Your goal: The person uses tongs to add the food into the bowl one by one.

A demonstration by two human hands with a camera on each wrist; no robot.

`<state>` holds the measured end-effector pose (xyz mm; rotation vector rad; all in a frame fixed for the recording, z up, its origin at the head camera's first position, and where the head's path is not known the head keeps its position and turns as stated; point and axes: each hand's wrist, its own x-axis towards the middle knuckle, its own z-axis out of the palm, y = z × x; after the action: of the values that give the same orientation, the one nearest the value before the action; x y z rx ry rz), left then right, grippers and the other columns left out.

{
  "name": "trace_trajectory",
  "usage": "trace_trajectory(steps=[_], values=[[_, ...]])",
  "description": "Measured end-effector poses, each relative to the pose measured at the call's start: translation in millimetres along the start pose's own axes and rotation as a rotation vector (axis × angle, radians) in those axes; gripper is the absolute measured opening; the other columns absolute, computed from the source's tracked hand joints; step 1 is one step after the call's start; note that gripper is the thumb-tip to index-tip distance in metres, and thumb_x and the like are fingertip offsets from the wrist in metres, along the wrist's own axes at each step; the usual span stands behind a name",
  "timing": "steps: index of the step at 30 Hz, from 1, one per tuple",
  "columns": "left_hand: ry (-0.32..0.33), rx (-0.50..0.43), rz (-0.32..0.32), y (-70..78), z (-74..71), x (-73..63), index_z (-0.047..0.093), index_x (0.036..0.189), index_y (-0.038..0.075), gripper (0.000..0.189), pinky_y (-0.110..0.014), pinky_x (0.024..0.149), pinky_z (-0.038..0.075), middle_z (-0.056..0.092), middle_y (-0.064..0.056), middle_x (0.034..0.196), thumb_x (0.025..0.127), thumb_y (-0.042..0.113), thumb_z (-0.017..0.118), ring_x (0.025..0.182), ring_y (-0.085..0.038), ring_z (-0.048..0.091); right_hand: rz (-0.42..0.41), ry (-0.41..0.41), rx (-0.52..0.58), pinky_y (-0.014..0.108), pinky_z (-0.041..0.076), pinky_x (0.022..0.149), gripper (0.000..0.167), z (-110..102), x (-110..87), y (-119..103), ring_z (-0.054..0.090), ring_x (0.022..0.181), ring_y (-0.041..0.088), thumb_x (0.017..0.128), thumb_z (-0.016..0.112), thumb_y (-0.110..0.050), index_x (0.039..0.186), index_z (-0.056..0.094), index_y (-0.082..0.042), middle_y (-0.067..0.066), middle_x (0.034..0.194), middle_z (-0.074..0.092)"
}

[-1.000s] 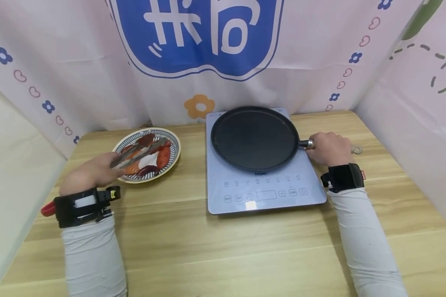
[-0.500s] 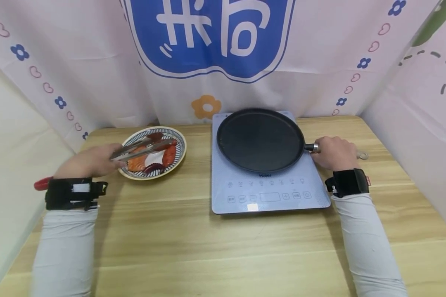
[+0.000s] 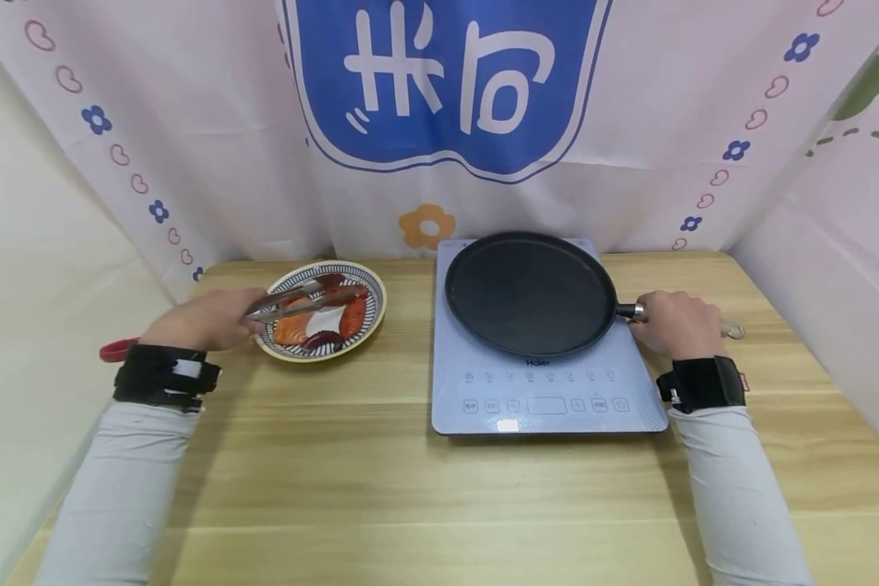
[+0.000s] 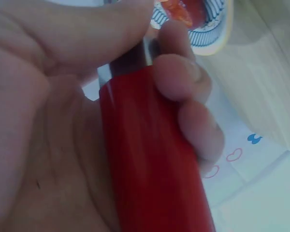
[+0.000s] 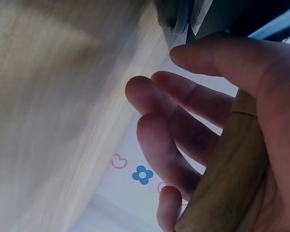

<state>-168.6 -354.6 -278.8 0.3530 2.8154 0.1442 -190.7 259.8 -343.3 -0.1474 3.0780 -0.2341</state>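
My left hand (image 3: 208, 321) grips metal tongs (image 3: 293, 308), curling round their red handle (image 4: 145, 150) in the left wrist view. The tong tips reach over a patterned plate (image 3: 337, 354) at the left back. On it lie red, orange, white and dark-red pieces of food, including an orange piece (image 3: 290, 330) and a white piece (image 3: 325, 320). Whether the tips pinch any piece, I cannot tell. My right hand (image 3: 677, 324) holds the wooden handle (image 5: 229, 174) of a flat black pan (image 3: 531, 293), fingers curled loosely round it.
The pan sits on a white induction cooker (image 3: 549, 419) with a touch panel at its front. A wooden table (image 3: 381, 488) carries everything. Behind stands a printed cloth (image 3: 264, 163), and pale side walls border the table.
The head view has shifted, so the plate, cooker and pan appear farther right. My left forearm has swung outward while the tongs stay over the plate. The right hand keeps its hold.
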Motion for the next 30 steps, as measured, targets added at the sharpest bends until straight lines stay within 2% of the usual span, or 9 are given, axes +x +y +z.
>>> trace_trajectory(steps=[4, 10, 15, 22, 26, 30], values=[[-0.008, -0.004, -0.001, -0.8, 0.7, -0.9, 0.054, 0.142, -0.003, 0.047, -0.066, 0.091, 0.053, 0.071, -0.023, 0.116, 0.099, 0.015, 0.066, 0.107, -0.045, 0.068, 0.008, -0.007, 0.002, 0.047, 0.045, 0.06, 0.031, 2, -1.8, -1, 0.061, 0.071, 0.035, 0.095, 0.072, -0.023, 0.114, 0.075, 0.002, 0.017, 0.086, 0.075], [0.004, 0.04, 0.017, -5.4, -7.4, 1.0, 0.055, 0.144, -0.003, 0.051, -0.068, 0.093, 0.052, 0.07, -0.027, 0.123, 0.097, 0.013, 0.068, 0.11, -0.048, 0.067, 0.015, -0.005, -0.002, 0.045, 0.043, 0.06, 0.027, 3, -3.0, -1, 0.059, 0.07, 0.035, 0.095, 0.073, -0.023, 0.109, 0.075, 0.001, 0.014, 0.082, 0.073], [-0.002, 0.068, 0.002, -7.7, -12.6, 2.8, 0.06, 0.14, 0.002, 0.045, -0.062, 0.086, 0.053, 0.071, -0.021, 0.116, 0.097, 0.013, 0.068, 0.1, -0.037, 0.066, 0.008, 0.003, -0.004, 0.046, 0.043, 0.06, 0.027, 2, -1.2, -1, 0.059, 0.07, 0.035, 0.095, 0.073, -0.023, 0.108, 0.075, 0.0, 0.015, 0.083, 0.073], [0.01, 0.13, -0.02, -2.2, -20.7, 2.1, 0.064, 0.133, 0.005, 0.038, -0.052, 0.073, 0.053, 0.072, -0.016, 0.107, 0.096, 0.013, 0.071, 0.091, -0.032, 0.065, 0.002, 0.01, -0.003, 0.046, 0.043, 0.059, 0.028, -4, 1.4, -2, 0.059, 0.07, 0.035, 0.095, 0.073, -0.024, 0.108, 0.075, 0.0, 0.014, 0.082, 0.073], [0.019, 0.151, -0.013, 2.1, -20.2, 2.4, 0.066, 0.124, 0.006, 0.032, -0.055, 0.074, 0.054, 0.072, -0.012, 0.102, 0.093, 0.01, 0.073, 0.089, -0.031, 0.065, 0.001, 0.015, 0.001, 0.047, 0.044, 0.06, 0.026, -2, 0.2, -1, 0.06, 0.071, 0.035, 0.095, 0.073, -0.024, 0.107, 0.076, -0.001, 0.014, 0.081, 0.073], [0.026, 0.167, -0.008, 4.6, -12.8, 2.5, 0.067, 0.12, 0.006, 0.03, -0.06, 0.081, 0.055, 0.073, -0.014, 0.102, 0.091, 0.008, 0.074, 0.094, -0.034, 0.068, 0.003, 0.004, 0.004, 0.048, 0.044, 0.06, 0.028, 3, -3.2, 0, 0.061, 0.072, 0.035, 0.095, 0.074, -0.025, 0.109, 0.076, -0.001, 0.015, 0.084, 0.075]])
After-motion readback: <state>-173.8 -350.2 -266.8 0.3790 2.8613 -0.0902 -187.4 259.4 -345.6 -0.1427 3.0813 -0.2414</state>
